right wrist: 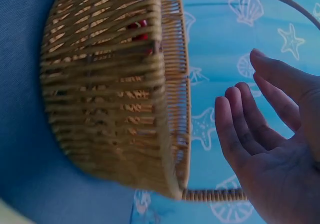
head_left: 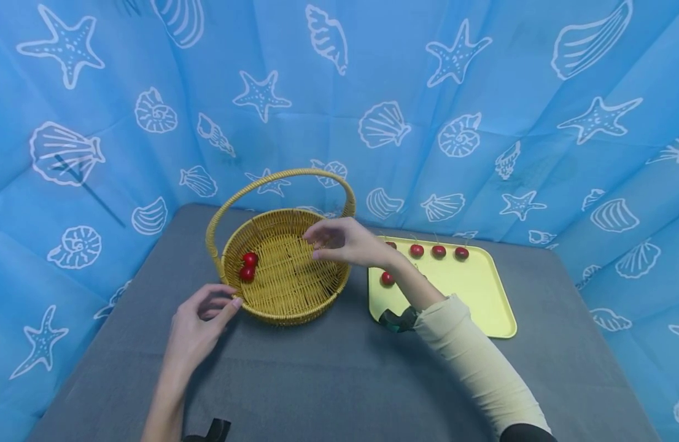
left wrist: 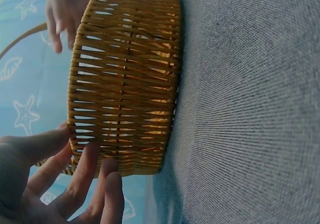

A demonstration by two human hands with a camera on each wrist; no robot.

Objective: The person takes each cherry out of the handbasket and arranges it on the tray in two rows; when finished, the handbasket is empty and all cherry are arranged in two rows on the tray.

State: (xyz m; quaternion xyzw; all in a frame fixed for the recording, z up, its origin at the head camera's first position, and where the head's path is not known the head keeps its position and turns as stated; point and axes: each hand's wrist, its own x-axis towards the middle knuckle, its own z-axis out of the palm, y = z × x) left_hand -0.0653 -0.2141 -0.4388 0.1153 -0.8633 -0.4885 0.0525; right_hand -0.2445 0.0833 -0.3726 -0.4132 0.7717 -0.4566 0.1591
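Note:
A round yellow wicker basket (head_left: 290, 318) with a tall arched handle stands on the table. Two red cherries (head_left: 248, 267) lie together inside it, at its left side. My left hand (head_left: 198, 325) holds the basket's near left rim, with thumb and fingertips at the edge, as the left wrist view also shows. Over the right part of the basket hovers my right hand (head_left: 347, 242), its fingers loosely bent and apart. In the right wrist view nothing lies between the fingers of that hand (right wrist: 272, 129).
Right of the basket lies a pale yellow tray (head_left: 483, 307). Several stemmed cherries (head_left: 439, 252) sit in a row along its far side, and another cherry (head_left: 387, 279) nearer its left edge. My right forearm crosses the tray's left part. A blue shell-print curtain (head_left: 317, 135) hangs behind the grey table (head_left: 317, 380).

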